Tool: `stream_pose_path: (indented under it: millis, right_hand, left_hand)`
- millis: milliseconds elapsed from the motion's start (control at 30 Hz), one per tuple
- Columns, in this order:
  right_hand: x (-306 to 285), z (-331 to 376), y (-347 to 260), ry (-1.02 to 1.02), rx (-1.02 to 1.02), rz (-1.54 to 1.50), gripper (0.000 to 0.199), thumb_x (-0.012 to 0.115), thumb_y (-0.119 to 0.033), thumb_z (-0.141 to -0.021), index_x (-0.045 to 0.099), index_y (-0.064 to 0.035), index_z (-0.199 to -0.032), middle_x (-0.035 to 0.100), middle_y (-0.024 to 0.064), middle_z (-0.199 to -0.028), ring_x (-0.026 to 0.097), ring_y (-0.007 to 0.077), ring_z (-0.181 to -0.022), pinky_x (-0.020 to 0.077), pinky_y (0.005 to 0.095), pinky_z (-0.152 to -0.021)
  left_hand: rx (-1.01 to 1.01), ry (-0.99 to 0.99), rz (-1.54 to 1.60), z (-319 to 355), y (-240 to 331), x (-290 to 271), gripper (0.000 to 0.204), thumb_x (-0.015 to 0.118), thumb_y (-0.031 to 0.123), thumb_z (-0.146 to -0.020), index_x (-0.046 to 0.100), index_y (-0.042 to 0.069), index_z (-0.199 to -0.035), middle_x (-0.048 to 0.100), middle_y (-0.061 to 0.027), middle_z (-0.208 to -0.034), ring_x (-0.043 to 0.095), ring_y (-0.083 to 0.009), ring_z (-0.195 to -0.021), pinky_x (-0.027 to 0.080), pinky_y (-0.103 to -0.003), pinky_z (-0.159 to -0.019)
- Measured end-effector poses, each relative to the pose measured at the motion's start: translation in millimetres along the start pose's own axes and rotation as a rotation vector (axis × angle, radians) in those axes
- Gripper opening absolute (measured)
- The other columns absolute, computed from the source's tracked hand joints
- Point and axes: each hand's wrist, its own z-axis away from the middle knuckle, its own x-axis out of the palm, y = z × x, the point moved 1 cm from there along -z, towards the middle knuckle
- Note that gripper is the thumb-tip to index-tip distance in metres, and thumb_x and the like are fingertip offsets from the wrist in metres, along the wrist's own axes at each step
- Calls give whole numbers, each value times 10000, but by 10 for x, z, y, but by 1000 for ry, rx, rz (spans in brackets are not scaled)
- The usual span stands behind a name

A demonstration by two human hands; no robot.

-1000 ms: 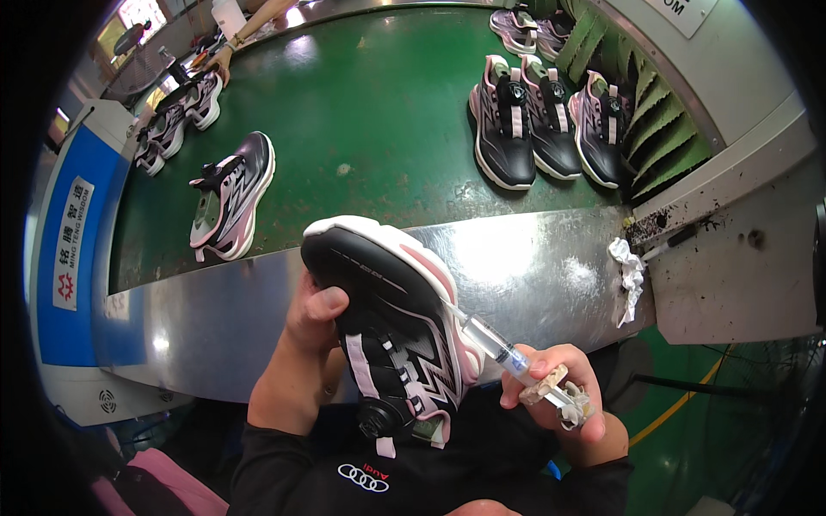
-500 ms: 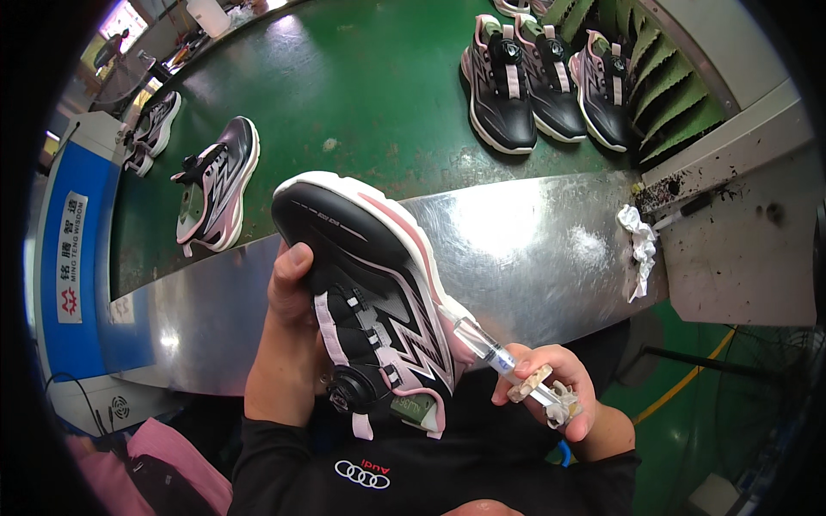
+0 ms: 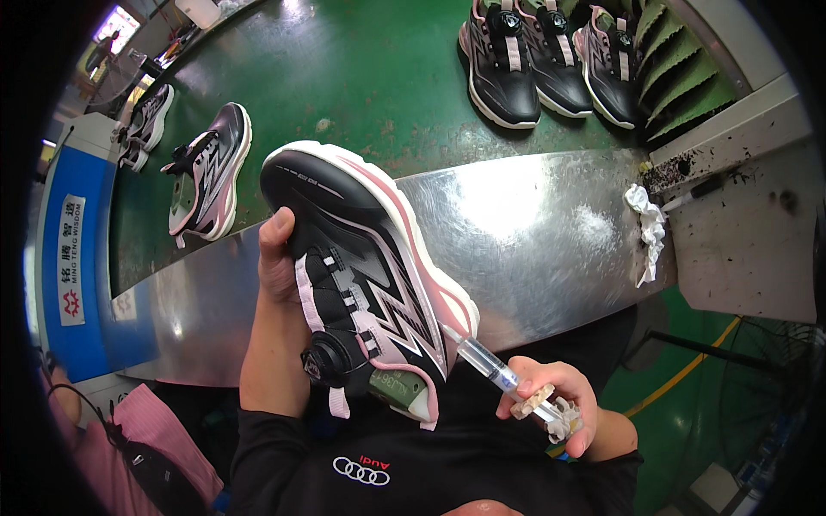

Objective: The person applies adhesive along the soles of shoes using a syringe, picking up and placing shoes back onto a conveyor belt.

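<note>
A black and pink sneaker (image 3: pixel 340 202) is tilted in front of me, toe up and to the left. My left hand (image 3: pixel 277 262) grips it from the left side, the thumb showing and the other fingers mostly hidden behind the shoe. A clear syringe (image 3: pixel 489 363) lies in my right hand (image 3: pixel 564 387), its fingers closed around the barrel's end and plunger. Whitish lumpy material covers the flange and plunger end. The syringe's tip meets the seam between upper and pink-white sole near the heel. A dial (image 3: pixel 327 359) and a green insert (image 3: pixel 400 389) show on the shoe.
Several similar sneakers (image 3: pixel 503 77) stand at the back right, beside green slatted flaps (image 3: pixel 688 82). Another sneaker (image 3: pixel 211 172) sits on the green belt at left. Crumpled white paper (image 3: pixel 647 232) lies on the metal edge plate (image 3: pixel 551 267). A blue panel (image 3: pixel 82 198) bounds the left.
The sneaker has shifted up and slightly left with my left hand. The syringe tip has moved along the sole seam toward the heel. The camera view has also shifted a little.
</note>
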Motion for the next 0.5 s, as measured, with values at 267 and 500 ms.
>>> stream_pose_path:
  millis: [267, 500]
  right_hand:
    - [-47, 114, 42, 4, -21, 3, 773, 783, -426, -695, 482, 49, -1225, 523, 146, -1029, 531, 214, -901, 408, 295, -786]
    - [-63, 189, 107, 25, -53, 76, 750, 772, -442, -696, 505, 38, -1206, 579, 148, -1007, 530, 208, -880, 390, 292, -763]
  left_hand:
    - [-2, 116, -25, -79, -78, 8, 486, 568, 323, -847, 516, -10, -1197, 604, -163, -1137, 612, -273, -1003, 499, -407, -887]
    - [-10, 170, 44, -61, -66, -70, 456, 562, 340, -851, 543, 18, -1173, 616, -145, -1123, 611, -269, -996, 485, -404, -902]
